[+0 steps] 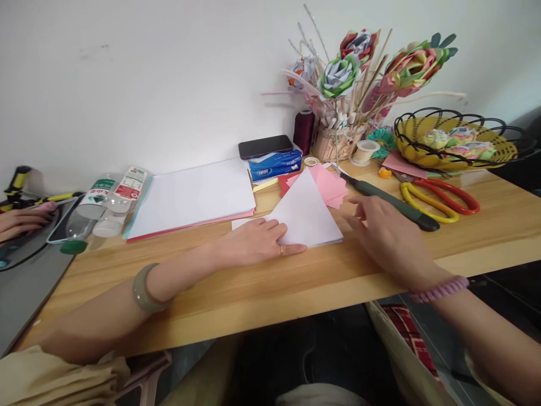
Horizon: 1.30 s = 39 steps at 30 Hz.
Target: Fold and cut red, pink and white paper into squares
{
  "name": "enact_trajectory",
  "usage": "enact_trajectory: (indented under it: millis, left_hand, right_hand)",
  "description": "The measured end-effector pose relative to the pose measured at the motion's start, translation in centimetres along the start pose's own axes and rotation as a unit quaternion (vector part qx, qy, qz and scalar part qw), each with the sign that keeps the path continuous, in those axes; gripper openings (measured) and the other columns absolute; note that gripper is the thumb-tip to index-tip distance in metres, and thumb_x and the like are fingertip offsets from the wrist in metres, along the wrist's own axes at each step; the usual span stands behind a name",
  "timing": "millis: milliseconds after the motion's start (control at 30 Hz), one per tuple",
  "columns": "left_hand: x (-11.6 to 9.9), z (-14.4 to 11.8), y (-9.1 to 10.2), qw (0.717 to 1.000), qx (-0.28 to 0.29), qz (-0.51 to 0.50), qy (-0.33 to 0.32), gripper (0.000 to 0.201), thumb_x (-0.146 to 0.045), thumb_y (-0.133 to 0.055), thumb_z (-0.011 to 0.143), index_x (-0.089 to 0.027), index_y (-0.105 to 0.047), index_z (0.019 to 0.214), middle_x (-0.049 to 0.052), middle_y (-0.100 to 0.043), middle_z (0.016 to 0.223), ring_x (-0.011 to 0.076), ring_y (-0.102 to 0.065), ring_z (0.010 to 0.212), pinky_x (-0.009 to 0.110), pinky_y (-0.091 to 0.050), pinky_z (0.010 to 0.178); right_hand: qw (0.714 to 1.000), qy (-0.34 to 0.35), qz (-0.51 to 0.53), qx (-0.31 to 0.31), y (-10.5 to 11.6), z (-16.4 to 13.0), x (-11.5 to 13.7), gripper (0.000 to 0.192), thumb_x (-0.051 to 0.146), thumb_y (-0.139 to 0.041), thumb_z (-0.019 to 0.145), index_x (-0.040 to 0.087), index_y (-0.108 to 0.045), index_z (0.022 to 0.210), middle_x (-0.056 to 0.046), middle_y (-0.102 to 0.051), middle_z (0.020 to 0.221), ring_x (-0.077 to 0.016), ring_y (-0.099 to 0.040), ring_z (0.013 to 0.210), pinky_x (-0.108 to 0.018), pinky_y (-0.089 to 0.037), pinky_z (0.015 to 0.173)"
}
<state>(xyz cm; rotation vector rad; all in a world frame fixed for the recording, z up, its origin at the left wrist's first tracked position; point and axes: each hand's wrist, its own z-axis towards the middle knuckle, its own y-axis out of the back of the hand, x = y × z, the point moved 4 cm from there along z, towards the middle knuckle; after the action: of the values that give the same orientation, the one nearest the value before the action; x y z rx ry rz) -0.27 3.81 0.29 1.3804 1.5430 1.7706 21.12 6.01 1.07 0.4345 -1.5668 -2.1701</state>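
Observation:
A folded sheet of white paper [305, 211] lies on the wooden table, its pointed corner facing away from me. My left hand [264, 239] holds it down on its left part, fingers bent on top and the thumb stretched along the near edge. Another white flap shows left of those fingers. Just right of the paper, my right hand [386, 234] hovers slightly blurred, holding nothing, its fingers loosely bent and apart. Beyond the folded sheet lie pink paper squares [332, 189], partly covered by it.
A stack of white sheets [194, 197] and plastic bottles [91, 208] lie left. Behind are a tissue pack [274, 165] bearing a phone [265, 147], and paper flowers [340, 76]. Scissors [443, 197], a dark green tool [386, 200] and a basket [406, 144] stand right. Another person's hand [23, 220] is far left.

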Motion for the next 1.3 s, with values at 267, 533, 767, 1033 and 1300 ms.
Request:
enact_trajectory:
  millis: [267,533,767,1033,1300]
  left_hand:
    - [0.1,0.3,-0.3,1.0,0.018,-0.01,0.002,0.05,-0.025,-0.036,0.1,-0.042,-0.018,0.144,0.002,-0.051,0.089,0.0182,-0.053,0.076,0.028,-0.034,0.063]
    - [0.1,0.8,0.5,0.999,0.043,-0.021,-0.017,0.056,-0.017,-0.036,0.098,-0.034,-0.013,0.147,0.004,-0.055,0.09,0.0198,-0.054,0.077,0.028,-0.036,0.059]
    - [-0.2,0.8,0.4,0.999,0.045,-0.015,-0.007,0.056,-0.016,-0.036,0.097,-0.033,-0.016,0.147,0.006,-0.055,0.094,0.0213,-0.057,0.08,0.029,-0.036,0.058]
    - [-0.2,0.9,0.4,0.997,0.059,-0.047,0.002,0.057,-0.014,-0.039,0.096,-0.036,-0.019,0.145,0.006,-0.056,0.098,0.0195,-0.057,0.08,0.028,-0.037,0.063]
    - [-0.2,1.0,0.2,0.998,0.057,-0.032,-0.011,0.057,-0.011,-0.037,0.096,-0.034,-0.02,0.145,0.006,-0.056,0.096,0.0185,-0.057,0.079,0.027,-0.035,0.058]
  right_hand:
    - [0.963,0.265,0.041,-0.009,0.0,-2.6,3.6,0.037,0.015,-0.033,0.093,0.01,-0.048,0.127,-0.013,-0.061,0.113,-0.0228,-0.052,0.108,-0.039,-0.047,0.089]
    - [0.943,0.331,0.006,-0.015,0.3,-1.9,3.5,0.039,0.012,-0.03,0.093,0.006,-0.049,0.126,-0.014,-0.063,0.11,-0.0244,-0.054,0.101,-0.04,-0.051,0.082]
    - [0.934,0.355,-0.026,-0.028,-0.3,-2.3,1.9,0.041,0.011,-0.033,0.092,0.008,-0.046,0.13,-0.012,-0.062,0.119,-0.0261,-0.055,0.107,-0.041,-0.049,0.082]
    - [0.943,0.332,-0.015,0.011,-0.7,-3.1,-1.4,0.047,0.017,-0.032,0.095,0.016,-0.035,0.142,-0.007,-0.05,0.139,-0.0239,-0.047,0.123,-0.042,-0.046,0.093]
    - [0.95,0.307,0.034,0.037,-0.4,-3.9,-2.3,0.058,0.017,-0.033,0.095,0.022,-0.014,0.15,-0.009,-0.044,0.143,-0.0199,-0.038,0.132,-0.041,-0.043,0.1]
